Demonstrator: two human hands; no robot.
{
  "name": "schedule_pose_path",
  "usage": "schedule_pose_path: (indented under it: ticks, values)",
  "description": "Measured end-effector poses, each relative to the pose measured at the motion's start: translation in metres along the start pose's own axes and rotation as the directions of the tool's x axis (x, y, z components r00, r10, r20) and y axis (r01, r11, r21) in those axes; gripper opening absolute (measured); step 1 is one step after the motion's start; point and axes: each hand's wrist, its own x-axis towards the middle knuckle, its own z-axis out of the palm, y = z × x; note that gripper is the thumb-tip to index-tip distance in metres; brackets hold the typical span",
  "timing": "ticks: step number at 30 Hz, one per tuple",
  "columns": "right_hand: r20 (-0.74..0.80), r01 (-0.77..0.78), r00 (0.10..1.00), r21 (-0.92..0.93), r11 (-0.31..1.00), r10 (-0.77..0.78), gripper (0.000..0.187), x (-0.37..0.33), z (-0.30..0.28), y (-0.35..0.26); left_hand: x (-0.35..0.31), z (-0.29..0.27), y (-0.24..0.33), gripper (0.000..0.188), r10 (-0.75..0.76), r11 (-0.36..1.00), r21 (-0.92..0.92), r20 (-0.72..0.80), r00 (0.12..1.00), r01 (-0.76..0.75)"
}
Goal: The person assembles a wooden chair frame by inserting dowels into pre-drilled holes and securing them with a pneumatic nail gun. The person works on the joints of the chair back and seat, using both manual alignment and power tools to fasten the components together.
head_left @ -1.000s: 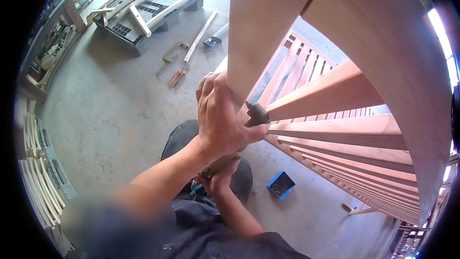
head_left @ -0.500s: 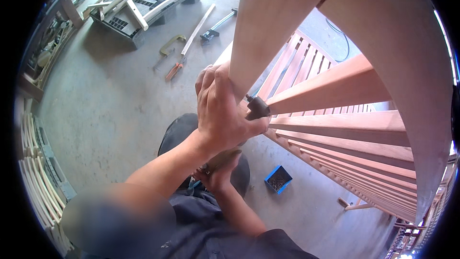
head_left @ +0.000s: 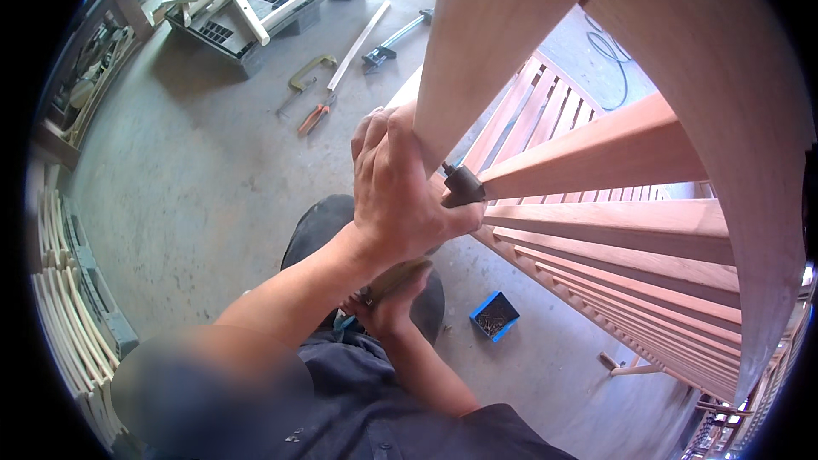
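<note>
My left hand is closed round the near edge of a pale wooden board, fingers over its far side. Close by its thumb a black cylindrical tool part with a small tip sticks out against the wood. Below, my right hand is closed on something brownish, mostly hidden under my left wrist, which I cannot make out. The board belongs to a slatted wooden piece of furniture with reddish slats running off to the right.
A blue box of screws or nails sits on the floor. Beyond my left hand lie orange-handled pliers, a G-clamp, a wooden strip and a bar clamp. A dark pallet carries wooden parts. Curved slats are stacked at left.
The view has shifted slightly, so the floor items and the wooden piece sit a little differently. Both hands keep their grip and place on the work.
</note>
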Motion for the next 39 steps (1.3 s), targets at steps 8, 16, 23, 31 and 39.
schedule_pose_path:
  ticks: [8,16,23,31,39]
  values:
    - [-0.072,-0.01,0.997,-0.13,0.992,0.0,0.121,0.001,0.008,-0.005,-0.001,-0.001,0.002,0.082,0.012,1.0,-0.014,-0.03,0.999,-0.013]
    - [0.061,-0.059,0.996,0.005,0.998,0.058,0.121,0.007,0.001,-0.003,0.001,-0.001,0.002,0.083,0.021,1.0,-0.005,-0.044,0.999,-0.022]
    - [-0.195,-0.115,0.975,-0.017,0.993,0.11,0.123,0.0,0.029,-0.011,-0.001,-0.002,0.003,0.084,0.002,1.0,-0.003,-0.036,0.999,-0.002]
    - [0.195,-0.142,0.973,0.078,0.987,0.125,0.127,0.004,-0.007,-0.005,0.001,-0.002,0.003,0.084,0.01,1.0,-0.011,-0.043,0.999,-0.01]
    - [0.289,-0.193,0.947,0.173,0.966,0.137,0.128,0.006,-0.02,0.006,0.003,-0.004,0.006,0.084,-0.006,1.0,-0.028,-0.022,1.0,0.006]
